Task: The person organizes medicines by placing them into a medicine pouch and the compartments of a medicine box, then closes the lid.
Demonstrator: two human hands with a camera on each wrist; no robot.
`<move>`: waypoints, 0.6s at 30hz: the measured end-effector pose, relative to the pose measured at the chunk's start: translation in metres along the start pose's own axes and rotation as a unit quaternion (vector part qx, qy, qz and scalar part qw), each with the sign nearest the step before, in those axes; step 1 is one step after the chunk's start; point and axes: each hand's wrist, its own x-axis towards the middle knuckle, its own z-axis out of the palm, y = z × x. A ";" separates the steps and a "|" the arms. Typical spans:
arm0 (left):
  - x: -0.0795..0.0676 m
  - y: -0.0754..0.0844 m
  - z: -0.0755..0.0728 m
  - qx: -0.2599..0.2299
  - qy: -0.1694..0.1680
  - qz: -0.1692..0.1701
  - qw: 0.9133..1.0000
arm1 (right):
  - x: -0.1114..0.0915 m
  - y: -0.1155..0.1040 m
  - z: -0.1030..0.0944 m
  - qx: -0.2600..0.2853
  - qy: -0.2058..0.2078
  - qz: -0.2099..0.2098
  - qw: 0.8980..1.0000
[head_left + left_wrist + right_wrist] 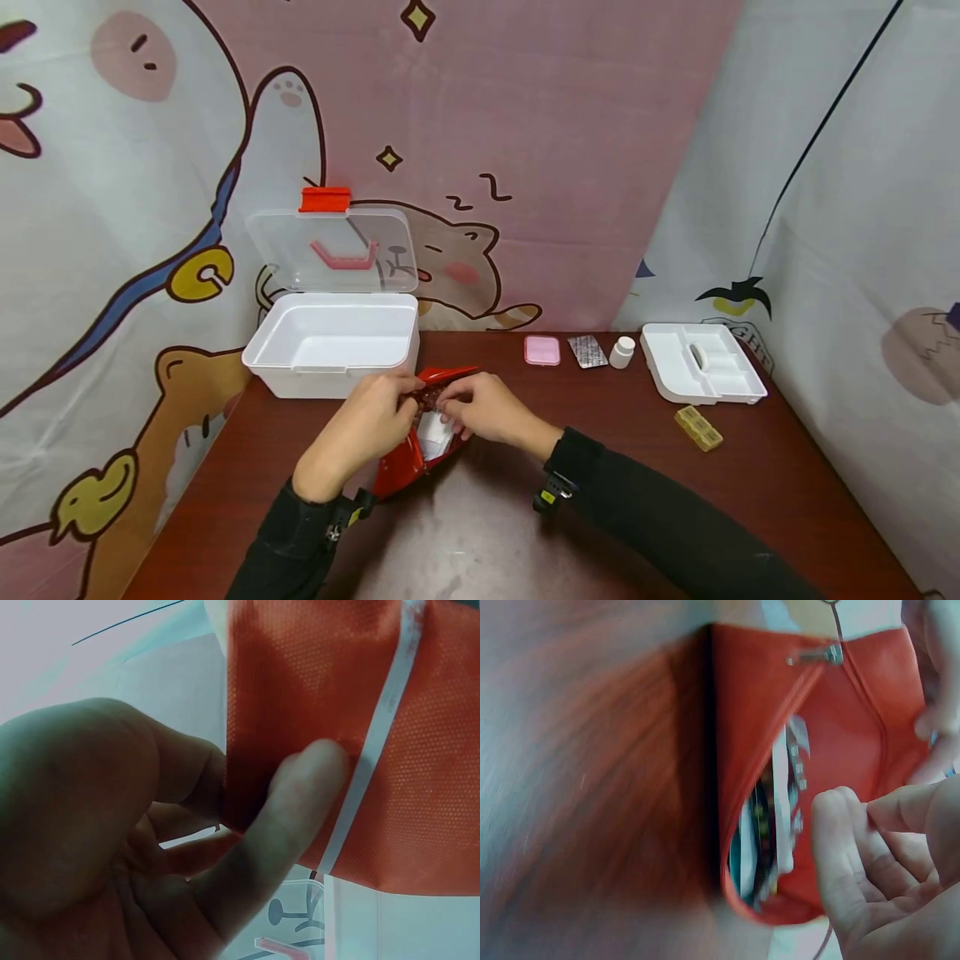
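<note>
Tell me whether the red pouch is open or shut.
The red pouch is open: in the right wrist view, it gapes, showing contents inside.

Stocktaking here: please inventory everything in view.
pouch: 1, red, centre
contents: several, mixed, inside pouch
box: 1, white, back left
lid: 1, clear, behind box
latch: 1, orange, atop lid
case: 1, pink, back centre
blister pack: 1, silver, beside case
tray: 1, white, back right
bottle: 1, white, beside tray
pillbox: 1, yellow, before tray
table: 1, brown, beneath
backdrop: unclear, multicoloured, behind
sleeves: 2, black, arms
cameras: 2, dark, wrists
left hand: 1, bare, on pouch
right hand: 1, bare, on pouch
</note>
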 end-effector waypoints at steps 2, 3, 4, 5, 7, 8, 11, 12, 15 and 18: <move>0.000 0.000 0.000 0.000 0.004 0.000 1.000 | -0.001 0.004 -0.011 0.009 0.008 0.005 1.000; 0.000 0.000 0.000 0.002 0.006 0.000 1.000 | -0.002 0.005 -0.017 0.013 0.012 0.008 1.000; 0.000 0.001 0.000 0.003 0.008 0.000 1.000 | -0.004 0.007 -0.023 0.018 0.015 0.011 1.000; 0.000 0.001 0.000 0.003 0.008 -0.003 1.000 | -0.005 0.009 -0.029 0.022 0.019 0.014 0.999; 0.000 0.002 0.000 0.002 0.009 -0.007 1.000 | -0.007 0.012 -0.040 0.023 0.027 0.019 0.999; -0.001 0.002 0.000 0.001 0.009 -0.010 1.000 | -0.008 0.014 -0.046 0.022 0.032 0.023 0.999; -0.001 0.003 0.000 -0.004 0.005 -0.018 1.000 | -0.010 0.021 -0.059 0.008 0.046 0.034 0.998; -0.001 0.003 0.000 -0.005 0.005 -0.020 1.000 | -0.011 0.024 -0.063 0.002 0.050 0.038 0.998; -0.001 0.004 0.001 -0.006 0.005 -0.026 1.000 | -0.014 0.033 -0.075 -0.018 0.060 0.046 0.997; -0.001 0.004 0.001 -0.004 0.008 -0.028 1.000 | -0.015 0.042 -0.087 -0.050 0.073 0.052 0.995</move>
